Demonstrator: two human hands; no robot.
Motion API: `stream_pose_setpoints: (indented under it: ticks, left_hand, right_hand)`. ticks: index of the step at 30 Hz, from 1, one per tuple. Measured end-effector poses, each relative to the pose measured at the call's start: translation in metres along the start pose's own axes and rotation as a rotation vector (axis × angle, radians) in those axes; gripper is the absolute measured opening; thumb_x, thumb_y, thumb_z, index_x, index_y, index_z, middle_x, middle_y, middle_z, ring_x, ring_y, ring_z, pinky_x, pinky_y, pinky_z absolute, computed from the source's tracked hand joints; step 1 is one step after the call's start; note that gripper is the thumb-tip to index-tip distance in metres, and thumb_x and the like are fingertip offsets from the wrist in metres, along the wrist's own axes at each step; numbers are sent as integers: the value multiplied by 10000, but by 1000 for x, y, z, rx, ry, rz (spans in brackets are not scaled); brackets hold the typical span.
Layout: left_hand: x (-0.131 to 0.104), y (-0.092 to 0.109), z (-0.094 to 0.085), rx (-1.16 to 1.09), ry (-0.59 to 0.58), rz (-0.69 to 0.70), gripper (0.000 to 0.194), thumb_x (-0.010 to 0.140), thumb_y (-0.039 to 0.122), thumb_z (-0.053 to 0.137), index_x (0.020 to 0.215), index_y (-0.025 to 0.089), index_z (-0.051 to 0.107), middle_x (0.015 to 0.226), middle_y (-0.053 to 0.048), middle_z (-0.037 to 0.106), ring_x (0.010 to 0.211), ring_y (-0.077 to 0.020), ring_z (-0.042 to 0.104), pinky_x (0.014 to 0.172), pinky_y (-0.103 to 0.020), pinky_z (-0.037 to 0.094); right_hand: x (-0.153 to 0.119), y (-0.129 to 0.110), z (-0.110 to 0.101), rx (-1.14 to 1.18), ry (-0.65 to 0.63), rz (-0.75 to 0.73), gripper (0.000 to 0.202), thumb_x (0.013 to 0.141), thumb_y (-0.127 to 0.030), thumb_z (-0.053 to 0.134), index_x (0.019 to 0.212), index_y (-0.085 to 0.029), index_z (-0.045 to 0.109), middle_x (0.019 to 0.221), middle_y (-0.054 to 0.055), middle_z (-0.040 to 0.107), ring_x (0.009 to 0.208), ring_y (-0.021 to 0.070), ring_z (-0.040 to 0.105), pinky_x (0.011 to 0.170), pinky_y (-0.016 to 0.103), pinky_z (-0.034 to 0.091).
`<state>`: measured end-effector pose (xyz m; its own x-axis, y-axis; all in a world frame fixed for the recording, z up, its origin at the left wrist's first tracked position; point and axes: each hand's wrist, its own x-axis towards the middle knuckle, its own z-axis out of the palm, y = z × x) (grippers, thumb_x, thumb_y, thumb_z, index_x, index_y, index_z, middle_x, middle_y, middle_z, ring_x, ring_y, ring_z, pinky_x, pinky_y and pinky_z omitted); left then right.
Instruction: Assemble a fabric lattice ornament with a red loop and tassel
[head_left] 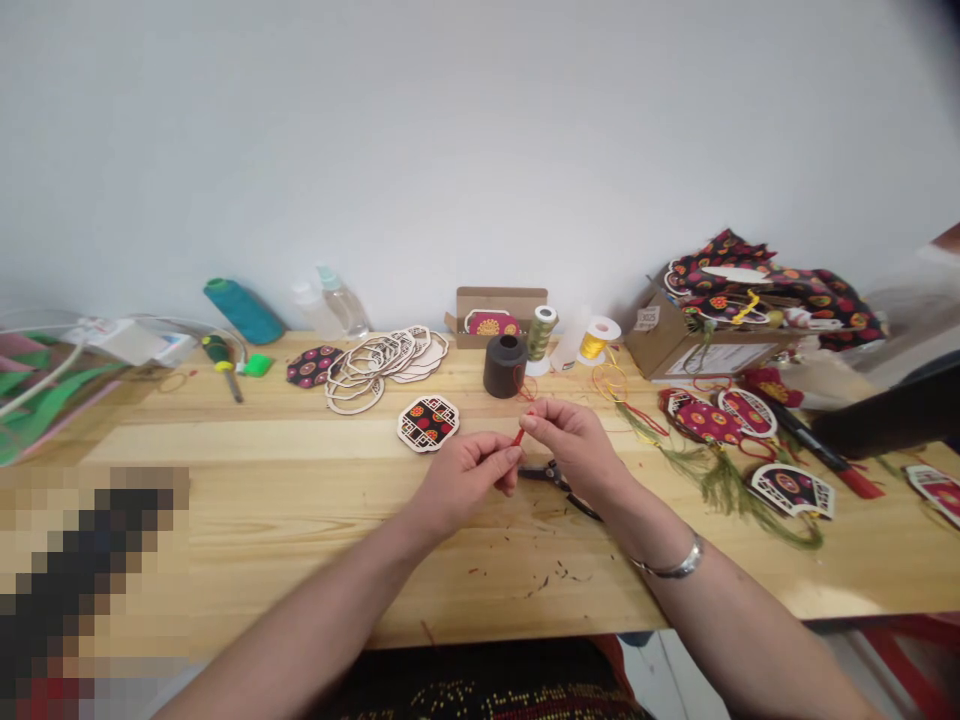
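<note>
Between my fingertips runs a short length of red cord (519, 436). My left hand (474, 474) pinches its lower end, and my right hand (568, 440) grips the upper part close by. Partly covered by my right hand, dark-handled scissors (546, 474) lie on the table under my hands. To the left of my hands sits a wooden-framed ornament (428, 424) with patterned dark fabric. Just beyond my hands stands a black thread cone (505, 366), with a loose red strand beside it.
Thin wooden frames (375, 365) are piled at the back left. Behind are a green thread spool (541, 335), a yellow thread spool (595, 342) and a cardboard box (675, 335) of fabric. Tasselled ornaments (792, 490) and a red-tipped marker (825, 455) lie right; a screwdriver (222, 362) lies left.
</note>
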<state>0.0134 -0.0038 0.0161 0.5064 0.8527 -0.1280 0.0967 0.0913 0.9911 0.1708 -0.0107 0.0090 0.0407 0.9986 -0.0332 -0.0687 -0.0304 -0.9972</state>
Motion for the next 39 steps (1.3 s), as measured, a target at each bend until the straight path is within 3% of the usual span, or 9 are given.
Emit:
stream_pose_setpoints:
  ticks: [8,11,15,17,20,22,24,30,39]
  left_hand:
    - [-9,13,-4,212,-78,-47,233,835,336,545,710,167,647,632,-1,649,611,-123,596,648,-265,486]
    - [-13,17,-24,472,-66,-6,200,814,328,562,889,188,685,753,-20,703,713,-159,638,701,-297,496]
    - [-13,15,-65,929,144,91,353,800,309,556,1132,214,632,1116,-66,692,997,-234,635,871,-375,470]
    - [-13,13,-83,1079,170,103,487,796,333,566,1262,191,550,1258,-93,626,1137,-270,574,953,-411,429]
    - [-13,10,-97,1133,110,77,635,774,386,596,1349,154,457,1366,-117,539,1238,-277,500,1026,-411,375]
    - [-10,9,-99,1145,58,58,682,764,413,603,1369,149,430,1399,-118,504,1265,-279,473,1045,-403,357]
    - [-6,8,-97,1176,28,44,723,752,430,610,1385,144,410,1429,-124,467,1278,-291,457,1049,-402,351]
    - [9,8,-88,1285,-8,-51,856,706,492,615,1444,167,327,1510,-132,334,1288,-359,418,1023,-434,363]
    - [17,10,-79,1429,-40,-146,845,686,493,560,1450,225,318,1456,-97,414,1195,-381,467,948,-447,396]
  right_hand:
    - [0,-20,-15,36,144,-157,238,720,-389,680,649,-191,569,608,-42,491,589,98,402,599,253,355]
    - [-3,-31,-27,101,224,-243,225,759,-358,670,649,-191,566,603,-45,478,576,89,397,593,244,350]
    - [-20,-52,-41,59,221,-331,139,798,-294,658,709,-198,613,679,-22,538,638,97,466,630,245,387]
    - [-31,-62,-46,-63,107,-350,120,796,-272,667,706,-206,623,704,-15,558,666,106,494,627,243,404]
    - [-47,-67,-52,-347,-284,-292,144,798,-274,677,672,-208,654,708,-10,572,661,107,527,614,239,431]
    - [-56,-62,-56,-542,-498,-198,155,813,-270,662,672,-211,686,779,7,594,712,114,563,642,242,457]
    - [-62,-49,-60,-702,-579,-118,178,827,-235,637,659,-212,694,912,29,617,831,138,594,718,259,481]
    - [-68,-9,-69,-940,-523,-122,186,821,-150,587,687,-213,700,1376,27,494,1275,244,422,1048,409,367]
    - [-58,-4,-70,-1120,-418,-151,181,802,-141,584,707,-222,716,1339,65,518,1226,299,420,994,516,372]
